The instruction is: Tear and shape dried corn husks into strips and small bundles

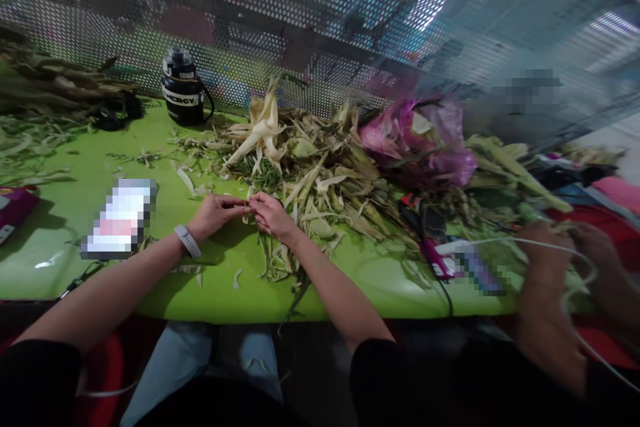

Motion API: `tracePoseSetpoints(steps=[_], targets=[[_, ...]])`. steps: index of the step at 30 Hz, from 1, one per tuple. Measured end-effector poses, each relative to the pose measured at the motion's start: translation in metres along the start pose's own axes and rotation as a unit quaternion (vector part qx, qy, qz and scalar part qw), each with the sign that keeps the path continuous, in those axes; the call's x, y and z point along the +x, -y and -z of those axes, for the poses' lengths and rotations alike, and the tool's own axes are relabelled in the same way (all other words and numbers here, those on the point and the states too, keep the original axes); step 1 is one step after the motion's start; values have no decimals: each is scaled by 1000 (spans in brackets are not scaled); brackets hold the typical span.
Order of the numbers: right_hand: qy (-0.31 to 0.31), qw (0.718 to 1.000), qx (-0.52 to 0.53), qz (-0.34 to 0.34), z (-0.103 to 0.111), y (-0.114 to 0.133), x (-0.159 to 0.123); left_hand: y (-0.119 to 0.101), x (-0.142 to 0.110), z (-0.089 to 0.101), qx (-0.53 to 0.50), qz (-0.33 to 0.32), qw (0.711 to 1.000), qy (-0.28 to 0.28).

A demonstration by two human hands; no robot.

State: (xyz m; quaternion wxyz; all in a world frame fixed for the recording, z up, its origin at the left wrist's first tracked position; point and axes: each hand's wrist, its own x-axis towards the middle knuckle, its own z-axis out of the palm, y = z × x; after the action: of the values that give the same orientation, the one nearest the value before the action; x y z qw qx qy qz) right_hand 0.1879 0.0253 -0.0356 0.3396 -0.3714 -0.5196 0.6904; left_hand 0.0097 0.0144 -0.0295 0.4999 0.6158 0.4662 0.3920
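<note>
My left hand [216, 213] and my right hand [273, 215] meet above the front middle of the green table [220, 293]. Their fingers are pinched together around something small and pale that I cannot make out. A light wristband [187, 241] circles my left wrist. Just beyond the hands lies a heap of corn husks [340, 193], dry and brownish with some pale strips. On top of it rests a pale peeled-back husk [265, 130], spread like a star. Loose strips of husk [275, 260] lie under and beside my right hand.
A black flask [183, 90] stands at the back by the perforated metal panel [300, 20]. Left of my hands lies a phone [120, 219]. A pink plastic bag [425, 140] sits behind the husks. At right, a co-worker's hands [545, 247] work near a white cable [530, 241].
</note>
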Motion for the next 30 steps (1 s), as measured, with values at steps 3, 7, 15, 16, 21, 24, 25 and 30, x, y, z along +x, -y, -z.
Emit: tracePoseSetpoints(steps=[3,7,15,16,21,24,25,30], targets=[[-10,999,-43,17,1,-1,1,1,-1,1,19,-17,1000,15],[-10,997,-67,33,1,0,0,3,-1,1,29,-29,999,35],[-28,995,-89,35,7,-1,1,3,0,4,49,-40,998,31],[-31,994,-97,37,9,-1,2,3,0,5,49,-37,998,23],[-36,985,-157,61,10,4,-1,0,1,6,24,-25,997,-63],[-40,972,-214,88,7,6,-4,-3,0,5,77,-49,993,-72],[-41,965,-238,100,5,7,-5,-4,-1,4,104,-60,991,-62],[-61,926,-348,131,2,7,-10,-5,-4,-1,171,-94,980,-28]])
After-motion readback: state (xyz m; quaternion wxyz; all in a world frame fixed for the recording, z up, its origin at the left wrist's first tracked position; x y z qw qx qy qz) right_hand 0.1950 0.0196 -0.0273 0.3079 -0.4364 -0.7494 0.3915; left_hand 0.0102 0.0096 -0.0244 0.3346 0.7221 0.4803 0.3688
